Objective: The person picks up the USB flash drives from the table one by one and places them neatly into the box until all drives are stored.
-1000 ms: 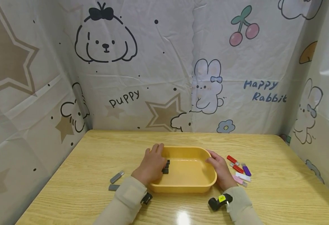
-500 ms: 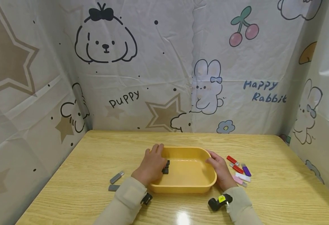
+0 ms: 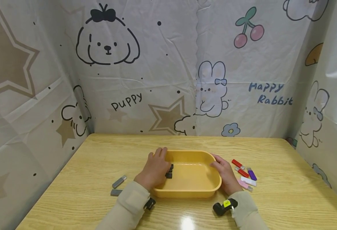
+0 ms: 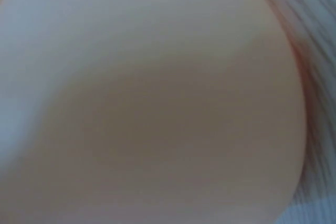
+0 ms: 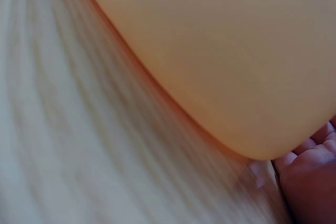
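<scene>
Though it's oblong, yel. tray point(image 3: 197, 177) looks rnd'd.

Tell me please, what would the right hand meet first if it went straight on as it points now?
Most likely the yellow tray, whose end the right hand grips; exact depth is unclear.

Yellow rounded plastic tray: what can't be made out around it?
Head view: left hand hides part of the small black blocky items in the tray; exact count unclear.
Head view: beige fabric sleeve hides one end of the nearer flat grey stick.
Left wrist view: blur hides most detail.
Right wrist view: right hand cut off by right edge.
</scene>
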A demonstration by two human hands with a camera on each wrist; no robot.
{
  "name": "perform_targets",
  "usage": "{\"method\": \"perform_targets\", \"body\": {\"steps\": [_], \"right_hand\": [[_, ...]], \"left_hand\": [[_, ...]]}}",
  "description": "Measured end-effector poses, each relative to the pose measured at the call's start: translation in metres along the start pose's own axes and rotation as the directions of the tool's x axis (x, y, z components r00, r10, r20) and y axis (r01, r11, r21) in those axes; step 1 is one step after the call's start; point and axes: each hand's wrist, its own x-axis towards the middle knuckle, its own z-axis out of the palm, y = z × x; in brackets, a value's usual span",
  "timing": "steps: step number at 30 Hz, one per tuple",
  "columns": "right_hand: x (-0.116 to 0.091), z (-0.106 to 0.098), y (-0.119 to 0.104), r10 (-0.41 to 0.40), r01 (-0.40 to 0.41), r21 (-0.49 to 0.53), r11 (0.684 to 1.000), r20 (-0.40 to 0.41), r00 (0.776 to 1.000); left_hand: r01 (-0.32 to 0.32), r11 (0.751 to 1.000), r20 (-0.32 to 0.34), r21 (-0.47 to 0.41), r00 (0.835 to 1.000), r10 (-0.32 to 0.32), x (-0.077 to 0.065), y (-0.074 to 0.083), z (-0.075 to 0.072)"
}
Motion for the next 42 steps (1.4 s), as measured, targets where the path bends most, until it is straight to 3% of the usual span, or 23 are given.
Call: {"method": "perform_targets", "body": {"steps": [16,27,36,42], "right_hand": [[0.0003,0.0017,-0.0002,-0.042,0.042,0.003,0.999,-0.005,0.999],[-0.0002,0.0014,-0.0006,-0.017,0.017,-0.016,1.0,-0.005,1.0],[-0.0005,0.0002,0.0002,-0.011,0.011,-0.028,1.0,0.003,1.0],[0.0,-0.0011,0.0003,-0.01,0.01,-0.017,1.0,0.008,1.0]], "left_hand": [[0.022,0.999,0.009,0.03,1.0,-0.022,0.0006,0.0006,0.0029],[0.029,0.999,0.01,0.027,1.0,-0.029,0.001,0.0011,0.003],[0.02,1.0,0.031,-0.001,0.999,-0.02,0.0,0.0002,-0.0005],[0.021,0.998,0.065,-0.067,0.998,-0.016,0.0003,-0.0016,-0.0041]]}}
